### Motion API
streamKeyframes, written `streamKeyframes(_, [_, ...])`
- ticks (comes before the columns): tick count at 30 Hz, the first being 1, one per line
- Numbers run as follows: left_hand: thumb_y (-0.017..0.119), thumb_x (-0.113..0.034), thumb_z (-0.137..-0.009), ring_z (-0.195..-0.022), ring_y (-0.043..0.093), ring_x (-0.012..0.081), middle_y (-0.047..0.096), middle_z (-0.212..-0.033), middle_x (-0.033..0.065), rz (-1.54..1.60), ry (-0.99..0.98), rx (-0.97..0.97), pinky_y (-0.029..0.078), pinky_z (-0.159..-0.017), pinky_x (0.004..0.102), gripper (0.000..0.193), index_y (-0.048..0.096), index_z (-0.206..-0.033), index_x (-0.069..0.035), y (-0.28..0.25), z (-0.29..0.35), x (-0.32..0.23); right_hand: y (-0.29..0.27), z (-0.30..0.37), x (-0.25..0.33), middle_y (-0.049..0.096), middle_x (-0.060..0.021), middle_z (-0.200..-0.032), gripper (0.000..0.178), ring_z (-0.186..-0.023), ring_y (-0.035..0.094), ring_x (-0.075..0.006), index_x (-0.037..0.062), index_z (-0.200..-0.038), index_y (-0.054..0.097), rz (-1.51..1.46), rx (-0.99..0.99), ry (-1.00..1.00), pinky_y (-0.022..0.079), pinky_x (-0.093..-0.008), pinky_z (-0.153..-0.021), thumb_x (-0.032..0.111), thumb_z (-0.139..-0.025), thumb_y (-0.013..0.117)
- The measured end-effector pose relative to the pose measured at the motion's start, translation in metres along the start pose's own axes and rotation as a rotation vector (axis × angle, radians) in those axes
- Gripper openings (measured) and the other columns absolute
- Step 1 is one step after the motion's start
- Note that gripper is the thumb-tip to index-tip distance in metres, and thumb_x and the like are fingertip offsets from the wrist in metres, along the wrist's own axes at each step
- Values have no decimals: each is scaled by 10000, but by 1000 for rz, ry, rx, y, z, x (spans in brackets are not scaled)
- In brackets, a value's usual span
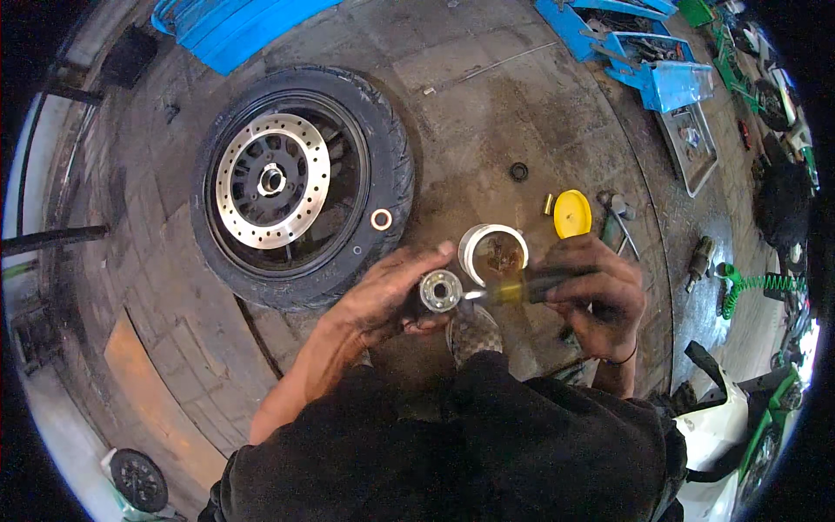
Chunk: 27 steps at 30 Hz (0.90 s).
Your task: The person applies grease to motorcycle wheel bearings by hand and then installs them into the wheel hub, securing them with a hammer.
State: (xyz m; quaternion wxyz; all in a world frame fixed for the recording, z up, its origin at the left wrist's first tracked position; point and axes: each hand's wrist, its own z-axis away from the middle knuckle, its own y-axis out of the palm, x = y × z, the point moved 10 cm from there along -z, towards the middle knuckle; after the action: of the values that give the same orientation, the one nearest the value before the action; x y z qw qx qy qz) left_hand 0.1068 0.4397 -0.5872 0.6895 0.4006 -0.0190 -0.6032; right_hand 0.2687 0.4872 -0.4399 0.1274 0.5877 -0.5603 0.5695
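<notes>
In my left hand (374, 300) is a round metal ball bearing (440, 291), its ring face turned up and my fingers curled about its side. My right hand (600, 291) grips a screwdriver (513, 291) with a yellow and black handle, smeared by motion. The bright metal end of this tool is beside the bearing's right edge; whether they touch I cannot tell. Just beyond both hands stands a white tub (466, 246) with brown grease inside. A yellow lid (572, 214) lies on the floor past my right hand.
A wheel (391, 165) with a brake disc lies flat at left, a copper-coloured ring (381, 219) on its tyre. Near the lid are a hammer (619, 207), a small brass cylinder (548, 204) and a black ring (519, 171). A blue toolbox (670, 85) stands far right.
</notes>
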Motion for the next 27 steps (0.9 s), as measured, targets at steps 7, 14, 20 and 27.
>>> streamKeyframes(7, [508,-495,-1008,-557,584,175,637,-714,108,164,198,-262,397,-453,273,502,607,-889,-17,-42,-1,-12,-10,112,-103,698,-154,-973,240,-835,686,-238,-43,-1034,650,-417,-483,720,568,-380,-781,135,-887,713])
streamKeyframes(14, [485,-480,-1020,-596,620,187,665,-775,138,102,255,-242,446,-483,271,519,613,-1022,23,-45,-9,-14,19,179,-142,673,-82,-902,286,-799,634,-147,-41,-1009,655,-270,-466,1018,552,-308,-652,229,-917,685])
streamKeyframes(20, [536,-503,-989,-669,619,184,658,-858,103,124,295,-296,442,-515,280,483,590,-1082,-33,-54,-6,-15,8,205,-152,685,-86,-908,293,-749,653,-162,-51,-1021,663,-210,-531,1056,563,-305,-616,209,-903,729])
streamKeyframes(27, [485,-501,-1013,-673,620,176,666,-803,110,126,341,-339,462,-543,282,563,654,-1051,34,-55,-4,-24,-2,194,-134,709,-92,-1033,192,-874,668,-194,-19,-956,678,-147,-605,899,549,-331,-793,97,-829,764])
